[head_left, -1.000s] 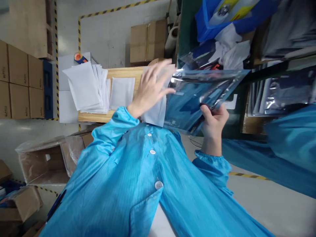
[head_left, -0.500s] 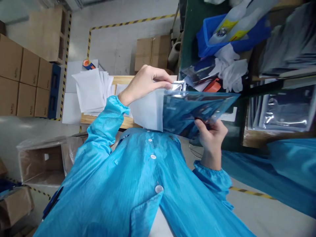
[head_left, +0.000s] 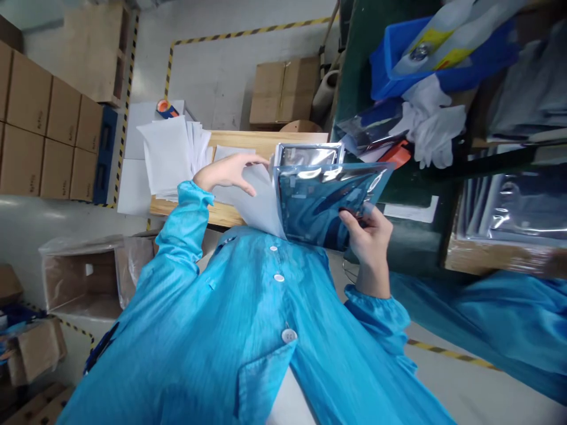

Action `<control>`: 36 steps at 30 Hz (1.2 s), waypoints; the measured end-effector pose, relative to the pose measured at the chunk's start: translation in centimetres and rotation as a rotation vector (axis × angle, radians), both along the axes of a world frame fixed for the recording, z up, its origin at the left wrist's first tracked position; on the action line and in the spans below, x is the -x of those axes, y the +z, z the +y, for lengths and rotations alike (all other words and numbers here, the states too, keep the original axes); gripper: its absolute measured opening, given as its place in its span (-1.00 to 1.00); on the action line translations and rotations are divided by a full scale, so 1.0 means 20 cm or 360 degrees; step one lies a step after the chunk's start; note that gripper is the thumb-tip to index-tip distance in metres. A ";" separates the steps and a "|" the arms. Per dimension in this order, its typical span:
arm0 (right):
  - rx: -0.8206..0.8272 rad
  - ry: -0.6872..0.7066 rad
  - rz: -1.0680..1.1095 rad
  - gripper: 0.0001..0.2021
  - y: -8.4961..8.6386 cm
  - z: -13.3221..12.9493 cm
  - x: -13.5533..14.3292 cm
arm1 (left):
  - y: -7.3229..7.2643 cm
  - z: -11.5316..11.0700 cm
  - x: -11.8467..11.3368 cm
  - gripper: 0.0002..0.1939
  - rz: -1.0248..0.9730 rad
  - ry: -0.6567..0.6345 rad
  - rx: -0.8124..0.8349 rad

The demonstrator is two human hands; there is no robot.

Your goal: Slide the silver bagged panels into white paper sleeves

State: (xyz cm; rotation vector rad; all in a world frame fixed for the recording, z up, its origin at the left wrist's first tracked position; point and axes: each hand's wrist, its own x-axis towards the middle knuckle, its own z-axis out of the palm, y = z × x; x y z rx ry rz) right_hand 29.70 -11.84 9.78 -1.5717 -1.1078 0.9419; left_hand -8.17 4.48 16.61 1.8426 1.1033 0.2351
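My right hand (head_left: 368, 231) grips the lower right edge of a shiny silver-blue anti-static bag (head_left: 319, 200), held up in front of my blue coat. A white sheet (head_left: 261, 203) sticks out of the bag's left, open side. My left hand (head_left: 230, 171) lies on that sheet, with the fingers along its upper edge and the thumb across its face. A second silver bag edge (head_left: 308, 154) shows just behind the first.
A wooden table (head_left: 230, 141) carries a stack of white sheets (head_left: 170, 156). Cardboard boxes (head_left: 44, 141) stand at left and a box (head_left: 283, 91) behind the table. A green shelf unit (head_left: 411, 189) at right holds a blue bin (head_left: 443, 59), white gloves and silver bags. Another blue-coated person's sleeve (head_left: 487, 319) is at right.
My left hand went from spread open over the bag, to pinching the bag's mouth, to resting on the white sheet further left. The bag has turned more face-on and dropped slightly.
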 end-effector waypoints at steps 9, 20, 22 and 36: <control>0.0012 0.0113 0.0008 -0.70 -0.04 0.00 0.02 | -0.09 -0.15 0.08 -0.68 -0.0055 0.0484 -0.0047; 0.0017 0.0144 -0.0087 -0.68 0.01 0.02 0.01 | -0.07 -0.15 -0.04 -0.72 -0.0228 0.0670 -0.0071; 0.0000 0.0131 -0.0096 -0.67 0.01 0.02 0.00 | -0.09 -0.15 -0.03 -0.66 -0.0248 0.0679 -0.0092; -0.0089 -0.0509 -0.0059 -0.65 -0.05 0.02 -0.16 | -0.11 0.17 -0.72 -0.75 -0.0027 0.0234 -0.0650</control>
